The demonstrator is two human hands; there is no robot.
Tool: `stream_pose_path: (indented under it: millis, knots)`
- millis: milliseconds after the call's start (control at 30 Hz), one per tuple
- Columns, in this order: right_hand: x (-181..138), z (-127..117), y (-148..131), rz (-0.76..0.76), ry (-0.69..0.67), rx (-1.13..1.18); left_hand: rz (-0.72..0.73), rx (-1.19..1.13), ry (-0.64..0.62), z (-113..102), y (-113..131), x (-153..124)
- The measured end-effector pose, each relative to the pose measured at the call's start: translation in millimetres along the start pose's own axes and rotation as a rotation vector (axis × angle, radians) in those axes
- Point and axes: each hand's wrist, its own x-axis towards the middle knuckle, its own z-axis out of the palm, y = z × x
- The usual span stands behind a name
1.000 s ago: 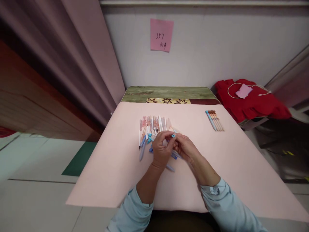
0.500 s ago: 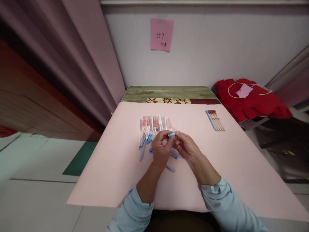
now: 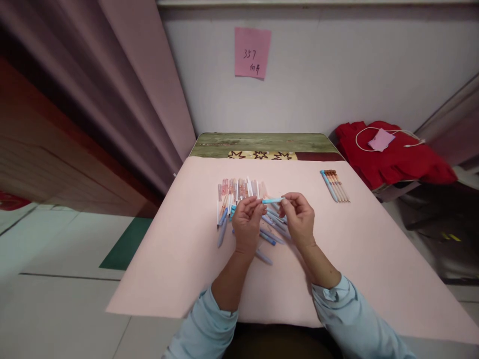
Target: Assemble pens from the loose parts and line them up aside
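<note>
A light blue pen [image 3: 273, 200] is held level between my two hands above a pink sheet [image 3: 179, 259]. My left hand [image 3: 248, 223] pinches its left end, fingers curled. My right hand [image 3: 299, 218] pinches the right end. Under and behind the hands lies a loose heap of pens and pen parts [image 3: 239, 192], pink, white and blue. Several blue barrels [image 3: 275, 224] lie between my hands on the sheet.
A neat row of finished pens [image 3: 335, 185] lies at the far right of the sheet. Beyond it a red cloth [image 3: 392, 159] with a white cable sits on a stool. A pink note [image 3: 252, 52] hangs on the wall; curtains stand left.
My hands have drawn apart, the right one moving right. The blue pen between them now shows at greater length and lies level.
</note>
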Motion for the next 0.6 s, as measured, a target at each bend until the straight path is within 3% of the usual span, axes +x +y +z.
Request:
stream_pose_path:
  millis: [267, 367, 467, 600]
  knots:
    - [2, 0, 5, 0.084, -0.042, 0.006, -0.081, -0.052, -0.155, 0, -6, 2]
    - [1, 0, 3, 0.063, -0.088, -0.024, -0.153, -0.100, -0.124, 1, -5, 1]
    - [-3, 1, 2, -0.015, -0.103, -0.121, -0.260, -0.228, -0.086, 0, -1, 3]
    - [-10, 1, 0, -0.235, -0.079, -0.249, -0.533, -0.509, -0.179, -4, 4, 7]
